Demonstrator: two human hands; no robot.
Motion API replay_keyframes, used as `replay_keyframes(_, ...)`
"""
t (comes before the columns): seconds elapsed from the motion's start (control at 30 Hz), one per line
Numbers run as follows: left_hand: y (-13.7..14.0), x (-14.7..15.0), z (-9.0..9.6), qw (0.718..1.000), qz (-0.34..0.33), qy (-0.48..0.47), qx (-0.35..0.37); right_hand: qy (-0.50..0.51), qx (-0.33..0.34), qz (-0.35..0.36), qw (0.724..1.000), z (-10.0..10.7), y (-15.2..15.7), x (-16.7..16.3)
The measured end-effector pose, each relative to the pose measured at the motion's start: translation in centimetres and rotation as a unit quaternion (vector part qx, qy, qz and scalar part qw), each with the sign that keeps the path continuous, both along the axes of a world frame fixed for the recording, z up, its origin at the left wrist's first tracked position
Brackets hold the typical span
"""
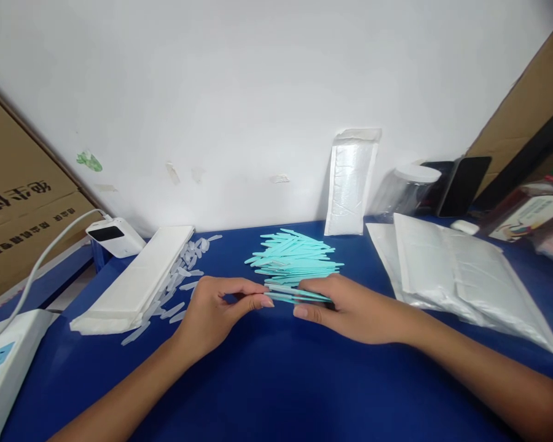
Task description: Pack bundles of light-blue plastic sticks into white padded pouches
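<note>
Just in front of a pile of thin teal plastic sticks [295,255], my right hand [345,307] is closed around a few more teal sticks [311,296], which point left. Their left ends look pale and translucent, as if sleeved. My left hand [225,310] pinches thumb and forefinger together at those left ends; what exactly sits between the fingertips is too small to make out. Left of that hand lie scattered small translucent sleeves [177,276], alongside a stack of long white padded envelopes [136,279].
A white bubble mailer [352,184] leans on the wall. More mailers [451,270] lie at the right, before a clear jar [405,190] and a dark phone [465,184]. At the left are a white device [115,237] with a cable and a power strip [16,362].
</note>
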State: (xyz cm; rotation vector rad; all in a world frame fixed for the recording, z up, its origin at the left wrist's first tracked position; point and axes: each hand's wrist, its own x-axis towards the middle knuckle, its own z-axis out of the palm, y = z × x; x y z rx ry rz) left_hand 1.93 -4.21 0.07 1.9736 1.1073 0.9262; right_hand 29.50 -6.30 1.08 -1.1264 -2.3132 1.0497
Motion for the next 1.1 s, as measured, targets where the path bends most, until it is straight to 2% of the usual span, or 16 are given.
replay_keyframes(0.13,0.1,0.2,-0.2,1.000,-0.012,0.019,0.015,-0.045,0.050,-0.003,0.998,0.0,0.1,0.0)
replay_keyframes(0.23,0.0,0.5,-0.5,1.000,-0.017,0.010,0.023,-0.063,0.064,-0.002,0.996,-0.2,0.2,0.3)
replay_keyframes(0.33,0.2,0.1,-0.5,0.998,0.008,0.020,0.057,-0.092,0.088,-0.026,0.992,-0.5,0.6,0.7)
replay_keyframes(0.4,0.9,-1.1,0.1,0.991,0.033,0.084,0.101,-0.114,0.108,-0.044,0.987,-0.5,1.0,1.1)
replay_keyframes(0.47,2.0,-3.1,1.2,0.971,0.040,0.192,0.140,-0.142,0.123,-0.064,0.980,-0.5,1.4,1.6)
replay_keyframes(0.53,3.4,-5.4,2.5,0.945,0.019,0.303,0.122,-0.178,0.131,-0.080,0.972,-0.5,1.9,2.0)
replay_keyframes(0.57,4.0,-6.6,3.0,0.939,0.019,0.328,0.102,-0.195,0.134,-0.086,0.968,-0.5,2.0,2.2)
replay_keyframes(0.67,5.6,-9.4,4.0,0.940,0.021,0.337,0.043,-0.227,0.135,-0.094,0.960,-0.5,2.4,2.5)
replay_keyframes(0.77,6.5,-10.9,3.7,0.938,0.031,0.344,0.000,-0.235,0.144,-0.094,0.957,-0.6,2.5,2.7)
replay_keyframes(0.87,7.0,-11.2,3.0,0.933,0.046,0.356,-0.031,-0.248,0.163,-0.101,0.950,-0.6,2.5,2.8)
replay_keyframes(0.93,7.0,-10.9,2.6,0.934,0.033,0.354,-0.044,-0.253,0.164,-0.103,0.948,-0.6,2.5,2.8)
replay_keyframes(1.03,6.4,-10.1,2.6,0.932,0.006,0.355,-0.069,-0.245,0.155,-0.097,0.952,-0.5,2.5,2.9)
replay_keyframes(1.1,6.0,-9.5,2.8,0.926,0.014,0.368,-0.085,-0.239,0.152,-0.096,0.954,-0.4,2.5,2.9)
